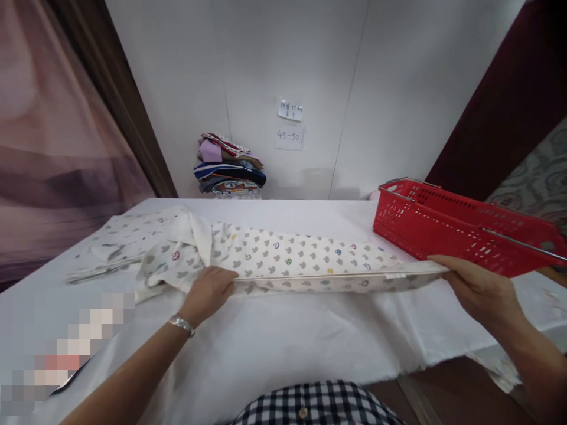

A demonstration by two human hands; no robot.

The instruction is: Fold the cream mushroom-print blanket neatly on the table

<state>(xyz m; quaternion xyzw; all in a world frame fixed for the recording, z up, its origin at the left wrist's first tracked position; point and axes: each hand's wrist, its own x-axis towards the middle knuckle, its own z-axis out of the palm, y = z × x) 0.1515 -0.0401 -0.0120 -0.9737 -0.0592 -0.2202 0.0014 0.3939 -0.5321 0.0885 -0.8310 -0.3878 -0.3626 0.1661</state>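
A white cloth (301, 254) printed with grey and coloured mushrooms lies stretched across the table; I cannot tell what kind of article it is. Its near edge is pulled straight between my two hands, with a small pale tag near the right end. My left hand (211, 289), with a silver bracelet at the wrist, is closed on that edge at the left. At the right corner, my right hand (481, 289) pinches the cloth, close to the red basket. Left of my left hand the cloth is bunched and folded over.
A red plastic basket (443, 227) with metal handles stands at the table's right. Folded clothes (230, 171) are stacked beyond the far edge, against the wall. Another printed white cloth (119, 236) lies at the left of the white-covered table (319, 330). Paper signs (290, 137) hang on the wall.
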